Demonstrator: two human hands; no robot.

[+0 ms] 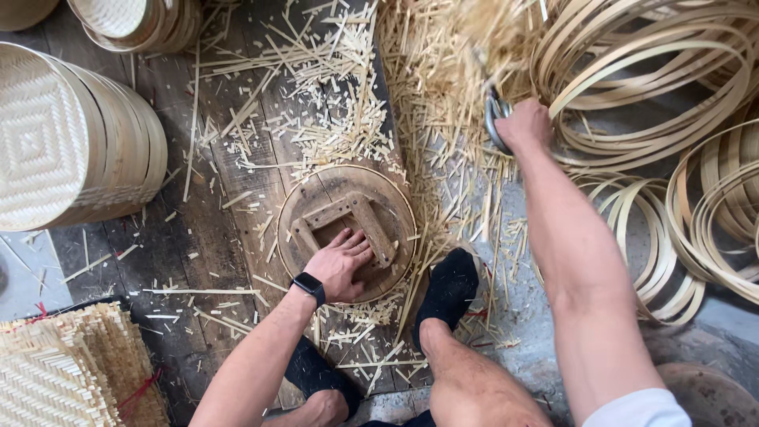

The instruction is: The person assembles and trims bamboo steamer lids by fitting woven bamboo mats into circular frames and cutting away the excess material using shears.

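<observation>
Left hand point(338, 265) lies flat, fingers spread, on the round wooden form point(348, 229); right hand point(523, 125) grips metal shears point(495, 117) beside pale bamboo hoops point(632, 95).

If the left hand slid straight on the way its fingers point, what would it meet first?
Probably the slanted wooden bar of the square frame on the round wooden form; the left hand has fingertips already near it.

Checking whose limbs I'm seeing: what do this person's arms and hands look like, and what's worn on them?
Both forearms are bare. The left hand has a black smartwatch on its wrist. The right hand wears nothing; a white short sleeve shows at the upper arm.
</observation>
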